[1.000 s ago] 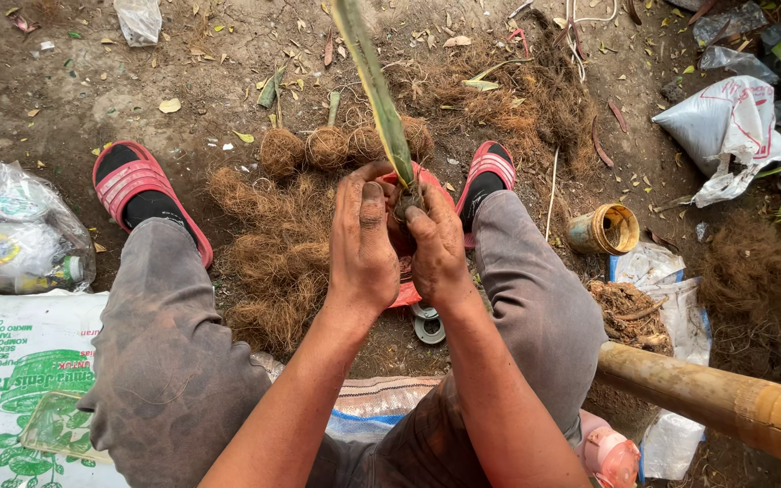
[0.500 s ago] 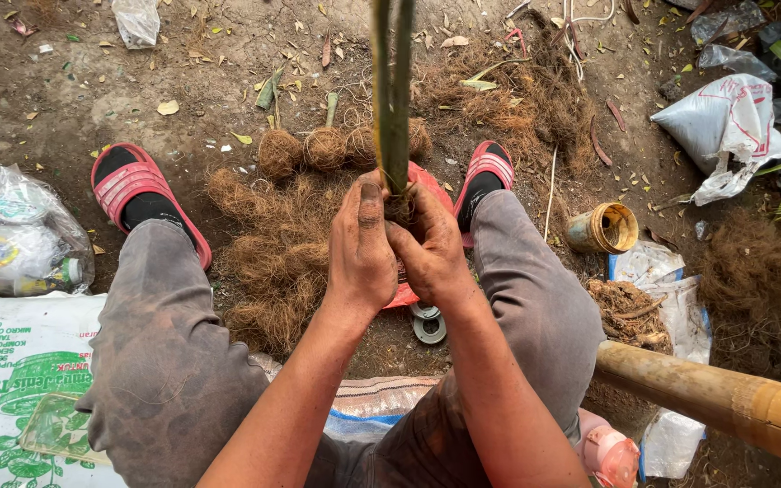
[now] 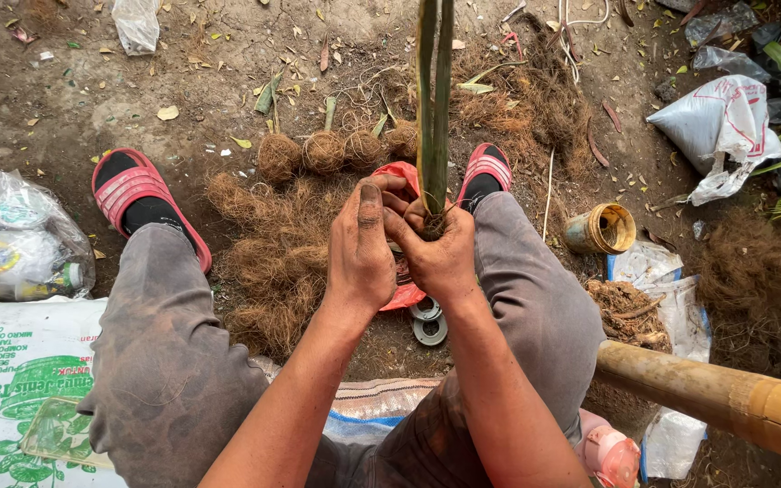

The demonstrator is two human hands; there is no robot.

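Note:
My left hand (image 3: 361, 248) and my right hand (image 3: 440, 253) are pressed together around the base of an upright green plant cutting (image 3: 433, 99), which rises past the top of the view. Brown coconut fibre shows between my fingers at the stem's foot. Below the hands lies a red plastic piece (image 3: 406, 294), partly hidden. A row of fibre-wrapped root balls (image 3: 323, 152) with short green stubs sits on the ground just beyond, and a loose pile of coconut fibre (image 3: 268, 262) lies between my knees.
My feet wear red sandals (image 3: 133, 194). A bamboo pole (image 3: 725, 398) crosses the lower right. A small yellow can (image 3: 600, 229), plastic bags (image 3: 720, 126), a printed sack (image 3: 11, 380) and two metal rings (image 3: 427, 318) lie on the dirt.
The green stem has swung from a left-leaning tilt to upright. Both hands have closed tighter around its base.

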